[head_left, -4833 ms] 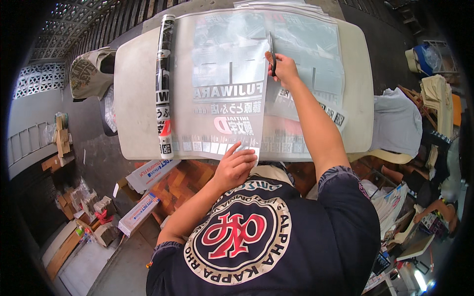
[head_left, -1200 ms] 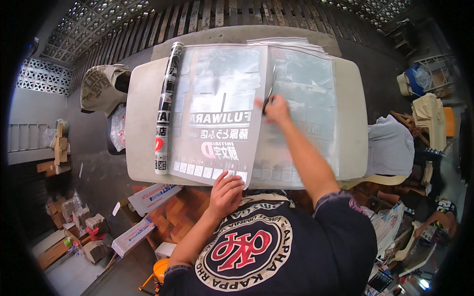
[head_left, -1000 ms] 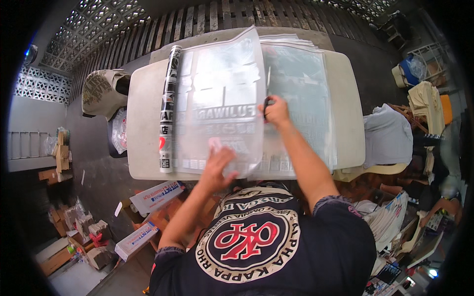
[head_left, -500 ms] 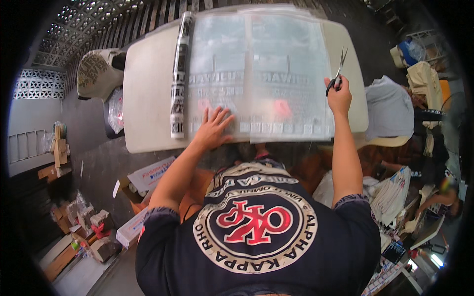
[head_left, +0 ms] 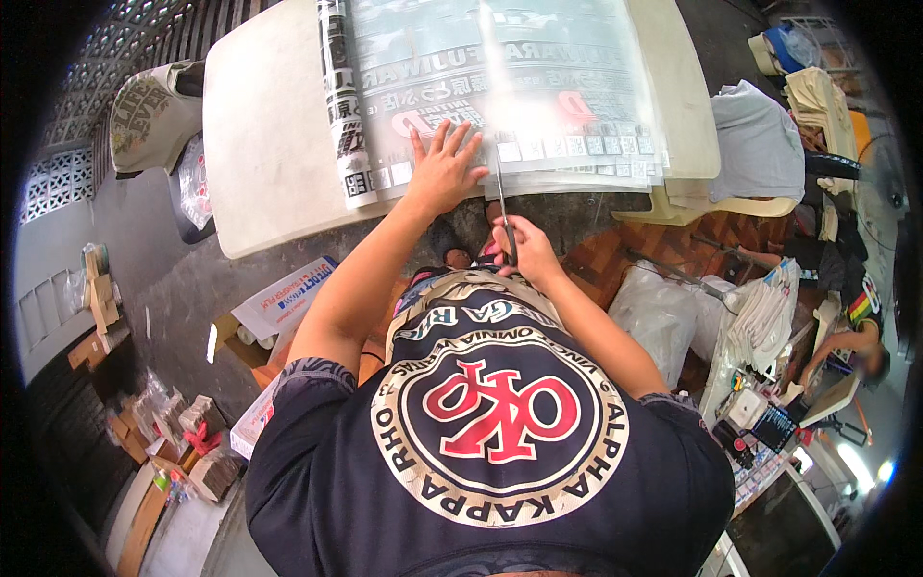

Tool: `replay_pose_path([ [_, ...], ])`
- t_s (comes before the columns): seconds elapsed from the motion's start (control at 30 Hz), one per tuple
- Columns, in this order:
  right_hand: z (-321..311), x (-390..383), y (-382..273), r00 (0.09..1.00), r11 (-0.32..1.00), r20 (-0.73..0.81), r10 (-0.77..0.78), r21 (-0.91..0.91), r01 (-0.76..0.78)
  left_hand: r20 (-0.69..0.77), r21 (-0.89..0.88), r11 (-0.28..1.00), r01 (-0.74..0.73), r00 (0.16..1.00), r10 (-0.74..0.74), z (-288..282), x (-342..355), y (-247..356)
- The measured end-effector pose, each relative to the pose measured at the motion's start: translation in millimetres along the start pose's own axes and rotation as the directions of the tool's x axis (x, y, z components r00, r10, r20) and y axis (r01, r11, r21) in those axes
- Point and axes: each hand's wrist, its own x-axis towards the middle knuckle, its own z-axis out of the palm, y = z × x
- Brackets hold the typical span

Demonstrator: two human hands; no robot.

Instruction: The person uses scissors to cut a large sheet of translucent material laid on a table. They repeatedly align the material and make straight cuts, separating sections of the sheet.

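Clear plastic film sheets with mirrored printed lettering and red marks lie stacked on the cream table. A rolled band of film with black and white print runs along their left side. My left hand presses flat on the film near the front edge, fingers spread. My right hand grips black-handled scissors just off that edge. Their narrow blades point away from me and reach the film's edge, right of my left hand. Whether the blades are apart is hard to see.
The cream table ends just in front of me. A grey cloth drapes over a chair on the right. An open carton holding rolls sits at lower left. Another person's arm shows at far right.
My right hand has brought the scissors from the film's right side to the front edge near the middle. My left hand stays spread on the film. The view has shifted.
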Motion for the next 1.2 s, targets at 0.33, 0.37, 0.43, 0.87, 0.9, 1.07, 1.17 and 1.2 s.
replay_pose_path([
  [0.33, 5, 4, -33, 0.999, 0.99, -0.023, 0.03, -0.138, -0.033, -0.073, -0.133, 0.983, -0.127, 0.99, 0.118, -6, -6, -6],
  [0.37, 3, 6, -29, 1.0, 0.994, -0.006, 0.023, -0.106, -0.024, -0.117, -0.129, 0.979, -0.157, 0.983, 0.142, -3, -5, -7],
  [0.43, 5, 12, -30, 1.0, 0.999, -0.004, 0.018, -0.05, -0.018, -0.199, -0.114, 0.969, -0.22, 0.96, 0.195, 0, -4, -9],
  [0.87, 15, 74, -64, 1.0, 0.98, 0.029, -0.004, 0.197, -0.001, -0.208, -0.218, 0.962, -0.165, 0.971, 0.119, -23, -7, -3],
  [0.9, 15, 77, -65, 0.999, 0.979, 0.033, -0.009, 0.206, 0.002, -0.205, -0.222, 0.962, -0.161, 0.972, 0.115, -23, -7, -2],
  [1.07, 6, 95, -78, 0.999, 0.971, 0.028, -0.035, 0.238, 0.027, -0.2, -0.247, 0.96, -0.133, 0.976, 0.084, -25, -7, 0],
  [1.17, -2, 106, -93, 0.997, 0.985, 0.01, -0.08, 0.155, 0.077, -0.197, -0.248, 0.961, -0.125, 0.978, 0.076, -30, -6, 1],
  [1.2, -5, 110, -99, 0.997, 0.989, 0.001, -0.08, 0.123, 0.08, -0.195, -0.251, 0.96, -0.125, 0.978, 0.076, -32, -5, 1],
])
